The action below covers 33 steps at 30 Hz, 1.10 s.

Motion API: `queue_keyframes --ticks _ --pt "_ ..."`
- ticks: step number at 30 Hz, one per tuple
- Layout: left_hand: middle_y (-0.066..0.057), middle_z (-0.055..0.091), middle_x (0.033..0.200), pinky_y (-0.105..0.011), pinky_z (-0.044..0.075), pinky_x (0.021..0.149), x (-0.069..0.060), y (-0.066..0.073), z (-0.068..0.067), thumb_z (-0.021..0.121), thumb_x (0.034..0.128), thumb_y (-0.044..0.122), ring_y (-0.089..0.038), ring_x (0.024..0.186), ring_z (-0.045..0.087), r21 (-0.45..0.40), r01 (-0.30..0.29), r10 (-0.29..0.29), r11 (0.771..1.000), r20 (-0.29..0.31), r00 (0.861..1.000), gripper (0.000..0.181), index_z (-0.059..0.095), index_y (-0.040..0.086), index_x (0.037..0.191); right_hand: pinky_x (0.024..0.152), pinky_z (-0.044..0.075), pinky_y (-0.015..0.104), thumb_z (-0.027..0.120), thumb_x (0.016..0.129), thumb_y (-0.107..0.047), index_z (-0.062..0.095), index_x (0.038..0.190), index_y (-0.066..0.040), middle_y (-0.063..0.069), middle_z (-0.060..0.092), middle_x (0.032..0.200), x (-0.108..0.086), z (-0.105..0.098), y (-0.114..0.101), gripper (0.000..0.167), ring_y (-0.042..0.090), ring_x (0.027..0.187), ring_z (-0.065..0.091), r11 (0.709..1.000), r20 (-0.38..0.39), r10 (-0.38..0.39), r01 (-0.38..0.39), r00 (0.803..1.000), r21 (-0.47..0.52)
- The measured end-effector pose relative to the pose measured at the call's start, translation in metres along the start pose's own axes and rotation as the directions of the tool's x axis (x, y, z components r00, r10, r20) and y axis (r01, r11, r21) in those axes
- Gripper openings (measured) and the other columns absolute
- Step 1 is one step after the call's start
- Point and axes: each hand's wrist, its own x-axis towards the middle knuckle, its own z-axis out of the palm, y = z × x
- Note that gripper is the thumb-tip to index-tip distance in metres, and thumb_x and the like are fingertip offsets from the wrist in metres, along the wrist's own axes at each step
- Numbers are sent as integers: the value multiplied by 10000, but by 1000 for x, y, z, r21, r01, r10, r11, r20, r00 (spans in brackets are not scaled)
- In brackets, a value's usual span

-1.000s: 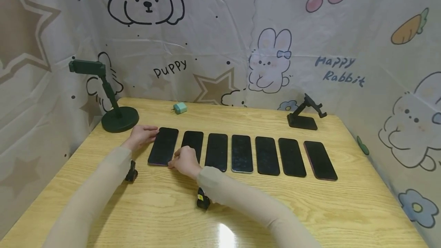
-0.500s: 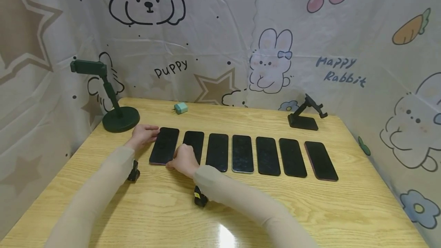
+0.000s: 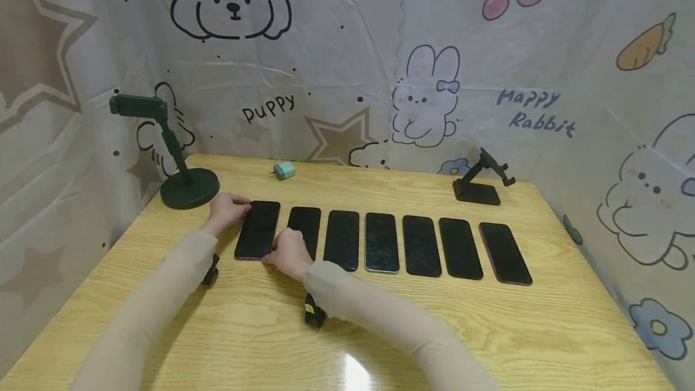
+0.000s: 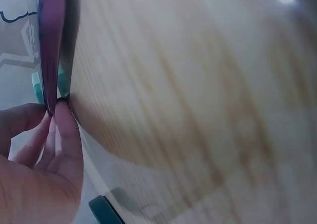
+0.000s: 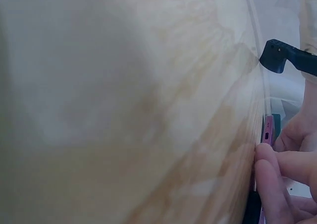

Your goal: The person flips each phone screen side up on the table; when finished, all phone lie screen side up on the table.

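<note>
A dark-screened smartphone with a purple-pink edge lies at the left end of a row of several phones. My left hand pinches its far left corner; in the left wrist view, the thumb and fingers meet at the end of the purple edge. At the near right corner, my right hand pinches the same phone. The right wrist view has the right fingertips against its purple edge, beside the charging port. My right hand covers part of the second phone.
More phones continue the row rightward on the wooden table. A dark green phone stand is at back left, a mint charger plug behind the row, and a black folding stand at back right. Printed curtains surround the table.
My left fingers, straighter before, have bent in to the phone's corner. The leftmost phone has shifted very slightly, and my right hand has slid a little left along its near corner.
</note>
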Motion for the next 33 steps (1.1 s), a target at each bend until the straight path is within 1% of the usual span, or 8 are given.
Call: queue_keyframes --ticks 5,10,17,23,25,28,31,33 --pt "-187 689 983 -266 450 666 -3 5 2 589 920 145 -216 780 589 137 50 -48 989 -19 999 288 679 -49 1113 463 489 180 748 814 -55 694 635 -42 22 617 473 -3 1 2 188 101 392 580 1000 17 -11 11 1000 19" --pt "-85 646 813 -232 417 550 2 1 3 582 918 149 -128 603 520 113 53 -52 992 -5 999 297 671 -53 1116 469 505 186 757 798 -40 715 799 14 36 632 495 -6 -1 2 68 106 408 597 997 20 -5 3 1000 80" --pt "-31 614 714 -235 416 511 3 1 2 589 925 136 -88 534 488 106 47 -50 993 22 999 292 660 -68 1121 576 554 205 755 822 -95 655 1153 62 94 723 701 -9 -10 2 379 89 471 632 999 26 -16 15 1000 48" --pt "10 572 620 -225 407 489 -1 1 -1 584 933 199 -83 487 477 53 34 -36 998 38 999 320 669 -69 1086 595 521 188 710 875 -236 752 988 -58 23 734 844 -25 -25 8 215 23 580 614 992 7 -79 80 997 -94" --pt "-43 617 697 -213 427 507 -5 3 -3 569 946 245 -109 539 518 51 27 -30 998 52 998 364 660 -63 1116 553 482 191 698 881 -293 768 906 -120 -38 720 798 -34 -34 13 189 14 616 591 986 -2 -91 89 996 -141" --pt "-190 667 1010 -248 508 607 -11 6 -9 517 978 320 -214 773 615 78 17 -25 997 101 995 465 597 -56 1241 545 467 205 679 889 -351 772 875 -170 -81 718 799 -49 -55 21 204 23 667 604 981 5 -90 89 996 -174" --pt "-291 505 1346 -397 530 847 -18 12 -18 414 1015 388 -379 1090 566 166 -16 -12 986 166 986 583 446 -59 1387 611 512 234 654 905 -370 773 934 -165 -52 738 874 -67 -83 35 239 58 753 647 976 14 -90 91 996 -195" --pt "-311 397 1430 -506 455 975 -22 14 -26 352 1025 441 -454 1236 465 215 -54 12 975 192 981 652 352 -63 1439 674 539 278 647 910 -367 767 986 -147 -14 743 940 -79 -104 45 262 102 814 669 977 -1 -81 79 997 -200"
